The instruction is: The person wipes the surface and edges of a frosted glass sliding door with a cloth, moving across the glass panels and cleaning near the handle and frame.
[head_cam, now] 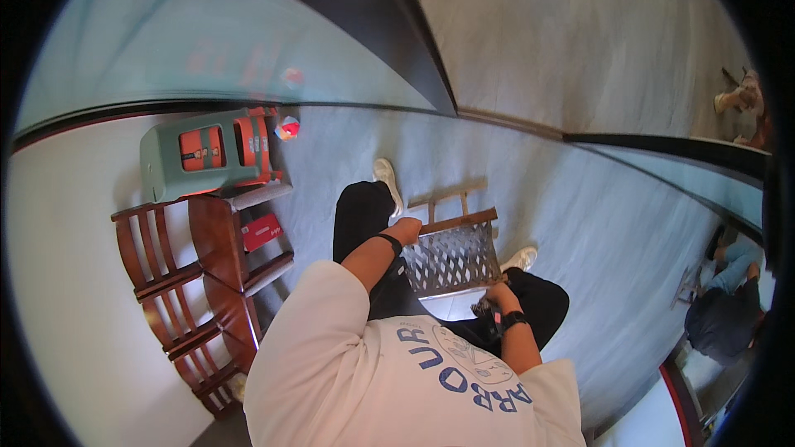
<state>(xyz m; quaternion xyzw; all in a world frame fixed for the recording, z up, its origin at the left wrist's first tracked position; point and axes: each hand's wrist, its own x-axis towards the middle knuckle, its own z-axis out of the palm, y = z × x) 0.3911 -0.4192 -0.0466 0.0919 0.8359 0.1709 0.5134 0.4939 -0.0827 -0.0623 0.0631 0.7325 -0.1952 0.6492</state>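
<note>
Between my spread knees stands a small wooden folding stool with a lattice seat of grey woven straps [456,257]. My left hand [407,230] is closed at the left end of its far wooden bar [459,221]. My right hand [500,295] is at the near right corner of the seat, its fingers partly hidden. A dark bristly thing [481,307] shows beside that hand; whether the hand holds it is unclear. Part of the stool's leg frame [448,195] reaches past the far bar towards my feet. Each wrist has a dark band.
To the left, brown wooden chairs [217,242] line the wall, with a red box [261,233] by them. Beyond is a green and orange plastic seat-like item [205,155] and a small colourful ball [287,128]. A glass partition edge [456,108] crosses ahead. Another person [726,316] sits at far right.
</note>
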